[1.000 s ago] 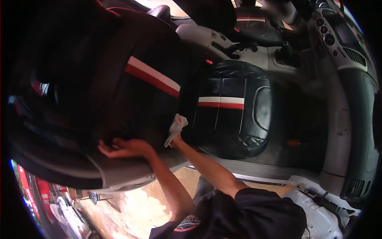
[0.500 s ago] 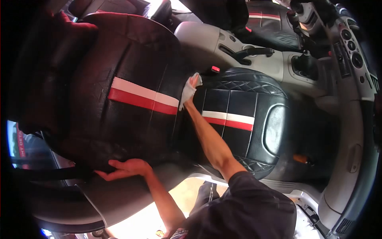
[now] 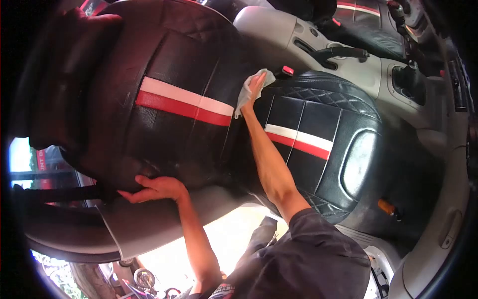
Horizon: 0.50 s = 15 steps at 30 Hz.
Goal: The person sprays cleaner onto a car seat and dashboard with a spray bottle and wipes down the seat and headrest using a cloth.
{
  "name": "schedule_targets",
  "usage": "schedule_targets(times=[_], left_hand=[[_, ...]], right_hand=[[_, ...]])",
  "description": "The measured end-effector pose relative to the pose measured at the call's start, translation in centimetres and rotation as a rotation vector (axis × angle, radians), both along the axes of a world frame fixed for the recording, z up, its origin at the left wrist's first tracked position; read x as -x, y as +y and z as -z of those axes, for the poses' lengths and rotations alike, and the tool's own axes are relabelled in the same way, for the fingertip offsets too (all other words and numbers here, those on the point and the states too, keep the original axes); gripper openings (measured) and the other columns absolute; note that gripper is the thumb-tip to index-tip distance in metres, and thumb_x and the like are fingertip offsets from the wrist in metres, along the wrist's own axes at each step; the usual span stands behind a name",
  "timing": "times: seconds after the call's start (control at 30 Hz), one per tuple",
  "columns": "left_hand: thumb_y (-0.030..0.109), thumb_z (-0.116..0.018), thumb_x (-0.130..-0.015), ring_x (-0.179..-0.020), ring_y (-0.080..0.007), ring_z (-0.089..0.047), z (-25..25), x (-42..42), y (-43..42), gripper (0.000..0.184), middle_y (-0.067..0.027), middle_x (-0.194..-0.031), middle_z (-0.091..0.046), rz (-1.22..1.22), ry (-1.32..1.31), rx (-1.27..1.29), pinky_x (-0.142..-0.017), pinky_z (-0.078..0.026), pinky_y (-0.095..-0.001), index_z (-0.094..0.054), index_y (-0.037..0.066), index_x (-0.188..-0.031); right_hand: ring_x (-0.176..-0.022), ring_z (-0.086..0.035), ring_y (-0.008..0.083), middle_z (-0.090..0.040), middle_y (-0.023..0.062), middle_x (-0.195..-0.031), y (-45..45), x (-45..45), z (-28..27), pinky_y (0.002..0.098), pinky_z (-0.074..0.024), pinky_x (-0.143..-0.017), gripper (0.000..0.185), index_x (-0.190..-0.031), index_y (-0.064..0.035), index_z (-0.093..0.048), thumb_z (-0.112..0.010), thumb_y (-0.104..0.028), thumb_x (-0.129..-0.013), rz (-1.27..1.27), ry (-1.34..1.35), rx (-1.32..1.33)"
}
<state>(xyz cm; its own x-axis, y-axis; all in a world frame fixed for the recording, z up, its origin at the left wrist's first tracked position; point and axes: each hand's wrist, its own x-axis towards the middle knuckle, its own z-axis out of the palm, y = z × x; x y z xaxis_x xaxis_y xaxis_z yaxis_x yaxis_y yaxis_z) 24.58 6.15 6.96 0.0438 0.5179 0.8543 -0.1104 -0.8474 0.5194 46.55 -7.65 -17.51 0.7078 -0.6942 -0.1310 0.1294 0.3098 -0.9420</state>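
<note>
A pale grey cloth lies under and around the fingers of my right hand. That hand presses it where the backrest meets the seat cushion, close to the red seat belt buckle. The seat is black with white and red stripes and quilted stitching. At the outer side of the backrest, my left hand rests with its thumb and fingers spread, holding nothing.
Beyond the seat runs the grey centre console with a handbrake lever and a gear shifter. An orange-handled object lies on the dark floor. The door-side pillar stands below my left hand.
The whole view has shifted, so the seat appears higher in the picture. My right hand stays with the cloth at the seat crease, slightly nearer the buckle. My left hand keeps its place on the backrest.
</note>
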Motion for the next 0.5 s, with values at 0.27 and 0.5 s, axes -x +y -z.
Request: schedule_targets(times=[0.27,0.5], left_hand=[[0.020,-0.053,-0.108,-0.140,-0.0389,-0.042,-0.2,0.9,-0.5,0.062,-0.0292,-0.154,-0.029,0.031,0.070,-0.004,-0.116,-0.038,-0.0493,-0.028,-0.005,-0.158],[0.029,-0.057,-0.107,-0.142,-0.0409,-0.037,0.0,0.4,-0.1,0.068,-0.0325,-0.152,-0.031,-0.055,0.067,-0.021,-0.118,-0.033,-0.0514,-0.029,-0.005,-0.159]], right_hand=[[-0.162,-0.003,0.0428,-0.008,0.0283,-0.173,11.9,20.8,-3.0,0.0492,-0.0013,-0.131,0.076,-0.164,0.0091,-0.008,-0.042,-0.031,-0.108,-0.219,0.015,0.124],[-0.159,-0.015,0.0458,-0.018,0.0310,-0.170,-4.0,0.2,-8.8,0.0546,-0.0087,-0.129,0.082,-0.162,0.0108,-0.017,-0.047,-0.043,-0.107,0.043,-0.292,0.511]])
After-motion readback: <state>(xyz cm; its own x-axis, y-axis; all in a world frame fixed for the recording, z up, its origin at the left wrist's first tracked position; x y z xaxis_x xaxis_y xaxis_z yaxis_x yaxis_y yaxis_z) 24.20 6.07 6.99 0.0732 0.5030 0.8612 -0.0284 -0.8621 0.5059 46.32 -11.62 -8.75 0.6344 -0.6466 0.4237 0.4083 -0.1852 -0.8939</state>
